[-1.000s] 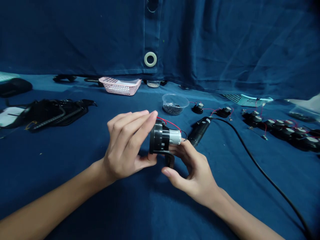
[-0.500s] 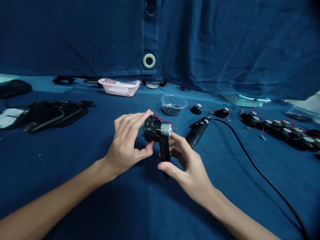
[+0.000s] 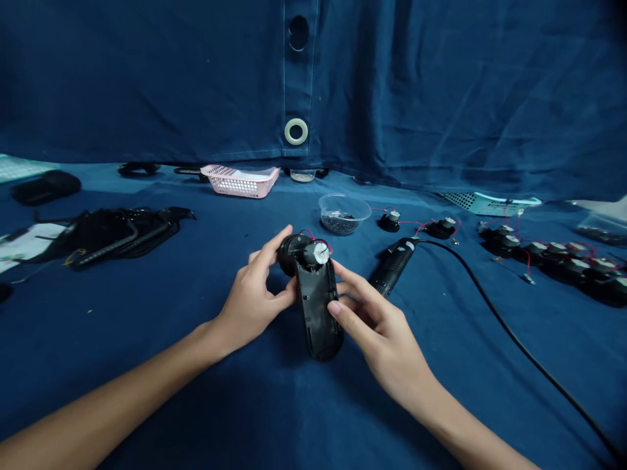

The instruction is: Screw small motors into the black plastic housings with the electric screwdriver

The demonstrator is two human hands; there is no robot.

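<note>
Between both hands, above the blue cloth, is a black plastic handheld fan housing (image 3: pixel 318 313), its hollow handle side turned toward me. A small motor (image 3: pixel 321 252) with a white end cap and red and dark wires sits at its head. My left hand (image 3: pixel 257 287) grips the round head, thumb below and fingers over the far side. My right hand (image 3: pixel 375 313) holds the handle's right edge, thumb on the front; its other fingers are partly hidden behind. Just beyond my right hand lies a black corded electric screwdriver (image 3: pixel 392 266).
Behind the hands stands a clear bowl (image 3: pixel 345 214) of small dark screws. More wired motor assemblies (image 3: pixel 553 258) lie at right, with a teal basket (image 3: pixel 490 202) behind. A pink basket (image 3: pixel 240 183) is at the back; black parts (image 3: pixel 127 235) lie left. A blue curtain (image 3: pixel 196 78) hangs ahead.
The fan housing has turned from edge-on so its open handle side and the motor's end cap face me. My right thumb now rests on the handle's front. The view has shifted slightly.
</note>
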